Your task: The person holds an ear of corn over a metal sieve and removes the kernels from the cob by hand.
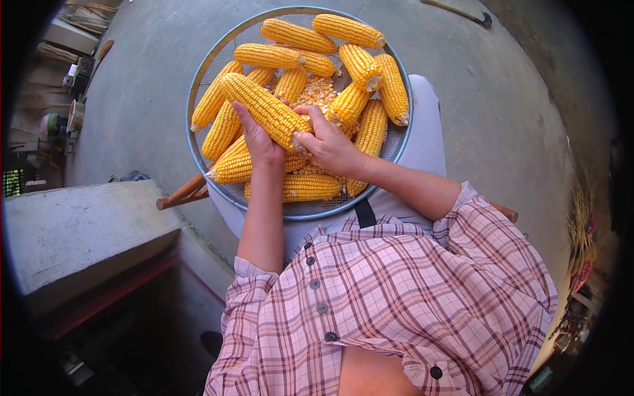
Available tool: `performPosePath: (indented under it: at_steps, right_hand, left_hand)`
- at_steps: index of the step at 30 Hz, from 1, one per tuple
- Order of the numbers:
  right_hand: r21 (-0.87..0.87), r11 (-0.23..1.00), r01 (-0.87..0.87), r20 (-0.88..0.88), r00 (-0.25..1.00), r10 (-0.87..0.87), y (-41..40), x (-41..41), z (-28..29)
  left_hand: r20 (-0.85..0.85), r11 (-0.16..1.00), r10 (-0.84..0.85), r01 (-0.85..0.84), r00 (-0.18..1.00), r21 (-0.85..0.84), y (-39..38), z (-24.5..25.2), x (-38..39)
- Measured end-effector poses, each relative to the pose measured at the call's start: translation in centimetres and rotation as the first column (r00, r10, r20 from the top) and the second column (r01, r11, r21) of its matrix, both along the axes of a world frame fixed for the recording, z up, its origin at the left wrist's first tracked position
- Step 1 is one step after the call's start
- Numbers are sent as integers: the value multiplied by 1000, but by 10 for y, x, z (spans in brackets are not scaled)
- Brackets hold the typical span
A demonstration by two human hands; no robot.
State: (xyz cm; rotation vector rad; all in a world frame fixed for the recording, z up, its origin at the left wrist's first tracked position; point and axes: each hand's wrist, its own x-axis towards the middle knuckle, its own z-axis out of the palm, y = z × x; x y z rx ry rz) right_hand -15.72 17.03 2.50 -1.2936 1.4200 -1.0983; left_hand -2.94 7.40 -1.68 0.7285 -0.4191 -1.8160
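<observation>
An ear of yellow corn (265, 110) lies slanted across my left hand (261, 141), whose thumb rests along its near side; the other fingers are mostly hidden beneath it. My right hand (329, 143) grips the lower right end of the same ear, thumb on the kernels by the pale butt. Below both hands, a round metal-rimmed mesh sieve (198, 81) sits on my lap. Several more ears of corn (384, 89) lie around inside it, all with kernels on. Loose kernels (317, 94) are heaped in the middle of the sieve, partly covered by ears and hands.
A concrete ledge (94, 222) stands close at my left. Wooden seat parts (183, 195) stick out beside my legs. On the concrete floor (488, 109) lies a long-handled tool (460, 12) at the far right. A straw broom (579, 232) is at the right edge, with household clutter at far left.
</observation>
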Motion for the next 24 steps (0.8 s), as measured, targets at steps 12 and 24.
performPosePath:
  at_steps: [12,24]
  right_hand:
    - [94,995,-31,-123,992,42,-5,3,13]
    - [-6,984,-177,52,983,177,-3,-12,-9]
  left_hand:
    - [5,999,30,-30,1000,13,1,1,0]
    - [7,999,36,-36,999,19,1,1,0]
